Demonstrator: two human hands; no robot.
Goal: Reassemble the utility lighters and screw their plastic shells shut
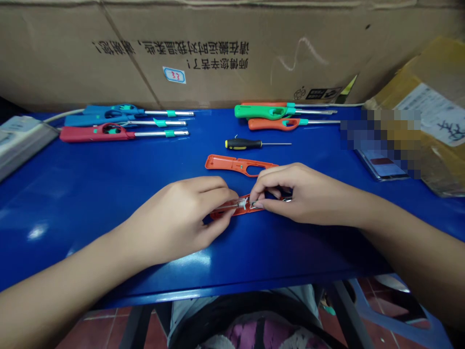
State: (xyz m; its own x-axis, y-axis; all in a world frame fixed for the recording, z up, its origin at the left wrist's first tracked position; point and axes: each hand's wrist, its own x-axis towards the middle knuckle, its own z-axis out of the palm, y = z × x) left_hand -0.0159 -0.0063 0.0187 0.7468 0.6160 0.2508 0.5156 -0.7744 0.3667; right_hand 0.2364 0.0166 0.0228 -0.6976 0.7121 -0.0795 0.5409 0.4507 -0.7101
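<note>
An orange lighter casing half (240,212) lies on the blue table under both hands, its inner side up. My left hand (192,213) is closed, thumb and fingers pinching a clear fuel tank (228,205) with a white valve end at the casing. My right hand (290,191) pinches a small thin piece (253,205), wire-like, over the casing's middle; its exact kind is too small to tell. The other orange casing half (228,164) rests just beyond, open side up. Farther back lies a black and yellow screwdriver (243,144).
Blue and red long-necked lighters (83,134) lie at the back left, green and orange ones (254,112) at the back right. A cardboard box (203,29) stands behind. A power strip (25,140) is at left; a phone (385,162) and wrapped parcel (432,111) at right.
</note>
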